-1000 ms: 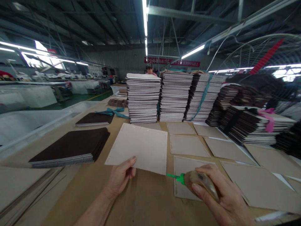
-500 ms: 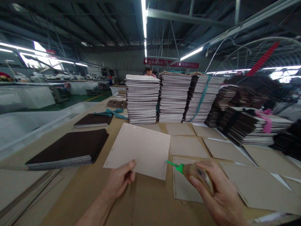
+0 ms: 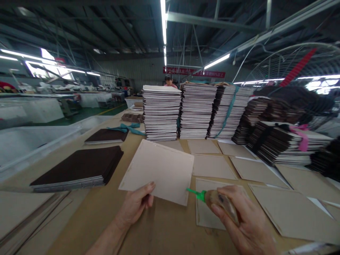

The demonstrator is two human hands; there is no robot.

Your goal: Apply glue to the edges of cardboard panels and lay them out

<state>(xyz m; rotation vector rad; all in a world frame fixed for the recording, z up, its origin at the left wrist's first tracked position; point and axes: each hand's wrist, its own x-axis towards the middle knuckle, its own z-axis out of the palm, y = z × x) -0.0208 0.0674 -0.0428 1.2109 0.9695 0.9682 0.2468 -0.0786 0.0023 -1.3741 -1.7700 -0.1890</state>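
My left hand (image 3: 138, 205) grips a beige cardboard sheet (image 3: 162, 170) by its near edge, thumb on top and fingers underneath. The sheet is held up, tilted, above the brown table. My right hand (image 3: 244, 216) is wrapped round a brownish squeeze bottle of glue (image 3: 221, 202) with a green nozzle (image 3: 197, 194). The nozzle's tip is at the right edge of the sheet, near its lower right corner; whether it touches cannot be told. Beneath the bottle lies another beige sheet (image 3: 208, 216), partly hidden by the right hand.
More beige sheets (image 3: 212, 166) lie in rows on the right. Tall stacks of dark-covered boards (image 3: 162, 113) stand at the back. Dark brown panels (image 3: 79, 164) are piled on the left, by a white bin (image 3: 53, 141). A person (image 3: 169, 80) is behind the stacks.
The green nozzle has moved a little down along the sheet's right edge, the right hand with it. My left hand still holds the sheet in nearly the same place.
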